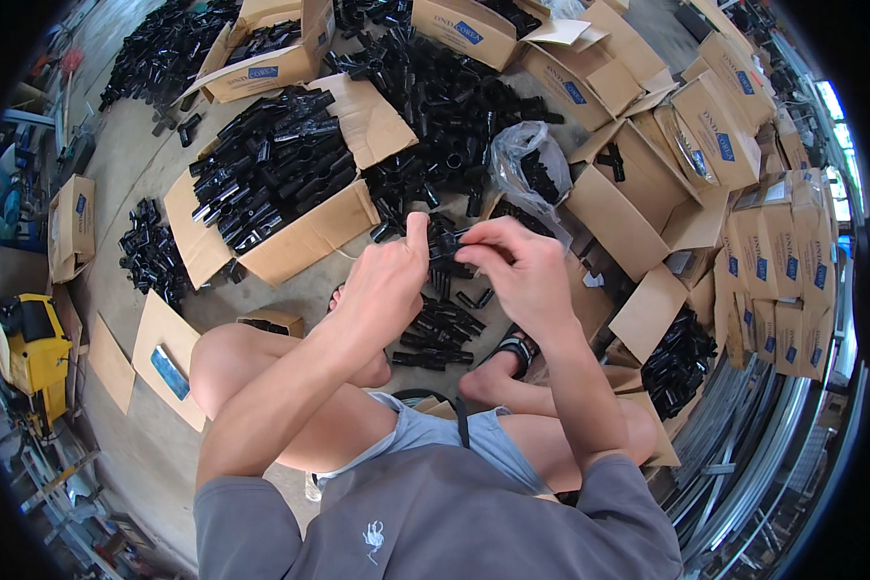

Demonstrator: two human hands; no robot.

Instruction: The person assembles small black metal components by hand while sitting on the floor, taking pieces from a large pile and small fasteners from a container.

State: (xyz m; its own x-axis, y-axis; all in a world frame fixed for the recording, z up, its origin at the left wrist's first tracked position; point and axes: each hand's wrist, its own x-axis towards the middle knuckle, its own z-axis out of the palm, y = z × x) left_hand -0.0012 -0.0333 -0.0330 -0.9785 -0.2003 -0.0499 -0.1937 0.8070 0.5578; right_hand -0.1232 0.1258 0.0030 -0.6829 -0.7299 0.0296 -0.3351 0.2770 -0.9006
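Black tubular fitting (444, 242) between two bare hands, above a heap-strewn floor

The left hand (385, 277) is raised in front of the body, its forearm slanting up and inward over the knee, thumb upright beside the fitting and the other fingers curled in. It seems to grasp the piece, though the fingertips are hidden. The right hand (527, 275) comes in from the other side, wrist bent, index finger and thumb drawn close together at the fitting's near edge; whether they grip it or only touch it, I cannot tell.

Across the concrete floor (130, 179), from the left, stand a yellow machine (43, 338) and a small upright carton (72, 229). Next come a low pile of black fittings (153, 256) and an open carton (314, 235) heaped with more. Beyond the hands spreads a larger mound of fittings (445, 106), with a clear plastic bag (522, 155) at its right side. A smaller group of fittings (445, 333) lies between the sandalled feet. Farther right are a tilted open box (614, 217), stacked closed cartons (768, 246) and, below these, long grey metal lengths (735, 445) along the room's edge.
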